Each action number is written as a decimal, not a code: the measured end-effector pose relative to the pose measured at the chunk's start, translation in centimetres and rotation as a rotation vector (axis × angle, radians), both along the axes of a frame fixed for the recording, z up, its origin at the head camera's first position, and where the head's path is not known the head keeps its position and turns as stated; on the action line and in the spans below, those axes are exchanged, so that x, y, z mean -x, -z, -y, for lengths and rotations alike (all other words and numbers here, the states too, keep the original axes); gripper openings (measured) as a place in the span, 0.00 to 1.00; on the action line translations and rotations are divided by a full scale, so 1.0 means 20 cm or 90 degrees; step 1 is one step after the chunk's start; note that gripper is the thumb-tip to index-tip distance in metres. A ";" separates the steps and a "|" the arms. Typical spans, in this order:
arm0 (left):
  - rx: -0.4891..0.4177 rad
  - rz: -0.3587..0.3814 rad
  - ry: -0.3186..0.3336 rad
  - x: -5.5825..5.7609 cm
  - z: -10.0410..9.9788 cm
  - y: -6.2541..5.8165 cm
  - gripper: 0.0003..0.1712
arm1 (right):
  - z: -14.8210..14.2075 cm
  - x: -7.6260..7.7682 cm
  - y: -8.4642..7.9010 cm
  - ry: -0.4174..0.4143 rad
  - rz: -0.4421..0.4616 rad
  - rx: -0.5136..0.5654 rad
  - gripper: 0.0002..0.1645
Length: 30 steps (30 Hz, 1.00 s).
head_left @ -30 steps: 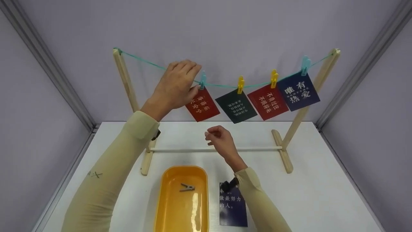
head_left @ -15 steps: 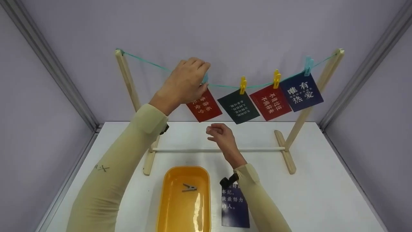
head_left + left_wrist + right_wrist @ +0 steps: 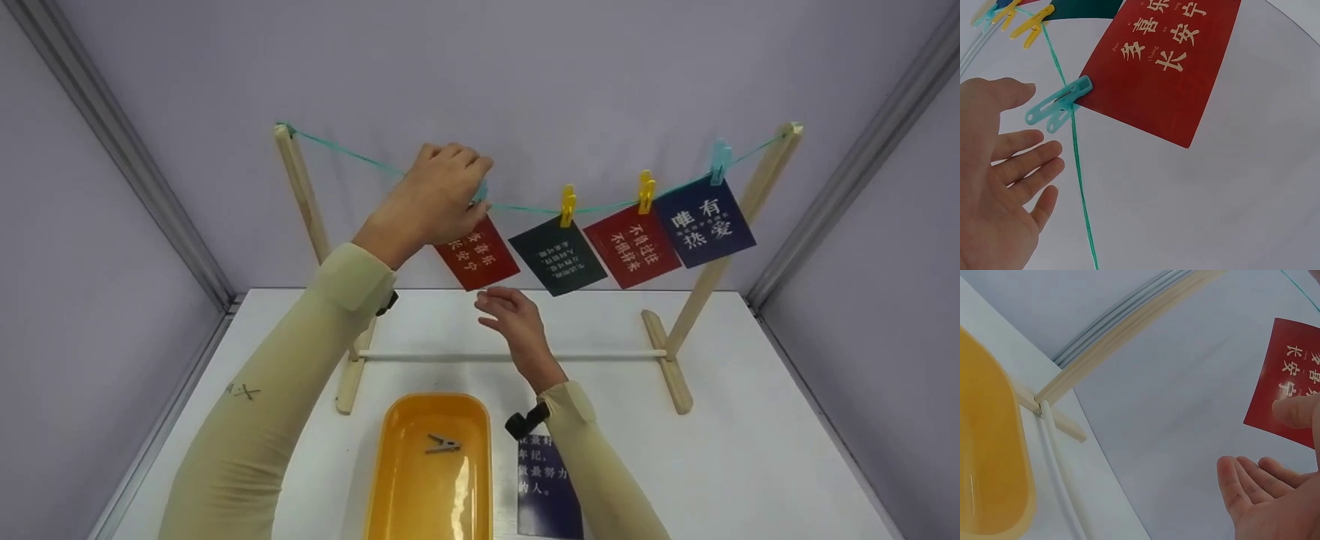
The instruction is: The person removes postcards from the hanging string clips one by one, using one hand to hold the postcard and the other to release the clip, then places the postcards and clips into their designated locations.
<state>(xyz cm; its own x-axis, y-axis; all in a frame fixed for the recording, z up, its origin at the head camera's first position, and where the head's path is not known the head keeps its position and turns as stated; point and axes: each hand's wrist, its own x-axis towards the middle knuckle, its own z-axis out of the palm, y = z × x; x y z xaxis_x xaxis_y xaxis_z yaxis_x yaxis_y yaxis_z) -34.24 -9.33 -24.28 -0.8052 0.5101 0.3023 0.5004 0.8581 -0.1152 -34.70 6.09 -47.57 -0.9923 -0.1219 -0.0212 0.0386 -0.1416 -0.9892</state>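
Observation:
My left hand (image 3: 431, 199) is raised at the cord, beside a light-blue clothespin (image 3: 1064, 101). In the left wrist view its thumb and fingers are spread, with the clothespin's handles close in front of them and nothing gripped. That clothespin clamps a corner of a red card (image 3: 1168, 73) with pale characters to the green cord (image 3: 1077, 152). Lower down, my right hand (image 3: 521, 330) hovers under the red card, fingers loosely bent and holding nothing. In the right wrist view its thumb overlaps the card.
Yellow and blue clothespins hold a green card (image 3: 559, 255), another red card (image 3: 634, 247) and a blue card (image 3: 705, 221) between wooden posts (image 3: 300, 191). Below are a yellow tray (image 3: 379, 465) with a grey clothespin (image 3: 442, 444), and a dark blue card (image 3: 547, 506) on the table.
My left hand has shifted slightly right and now covers most of the light-blue clothespin in the head view. My right hand stays nearly where it was, and the hanging cards look the same.

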 end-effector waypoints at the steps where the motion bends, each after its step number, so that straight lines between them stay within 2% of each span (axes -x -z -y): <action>1: 0.002 0.004 0.000 0.00 0.00 0.01 0.34 | 0.00 0.00 0.00 -0.004 0.000 0.007 0.28; 6: 0.007 0.033 -0.008 0.01 0.00 0.02 0.34 | 0.02 0.01 0.01 -0.025 0.005 0.053 0.30; 10: 0.008 0.041 -0.012 0.02 0.00 0.01 0.32 | 0.03 0.05 -0.02 -0.030 -0.007 0.106 0.35; 17: 0.008 0.052 0.011 0.02 0.00 0.00 0.28 | 0.05 0.06 0.00 -0.033 -0.016 0.172 0.34; 23: -0.035 0.076 0.039 0.03 0.02 0.00 0.25 | 0.08 0.07 0.00 -0.054 -0.014 0.199 0.33; 30: -0.116 0.150 0.072 0.03 0.04 -0.05 0.27 | 0.10 0.09 -0.03 -0.062 -0.037 0.181 0.36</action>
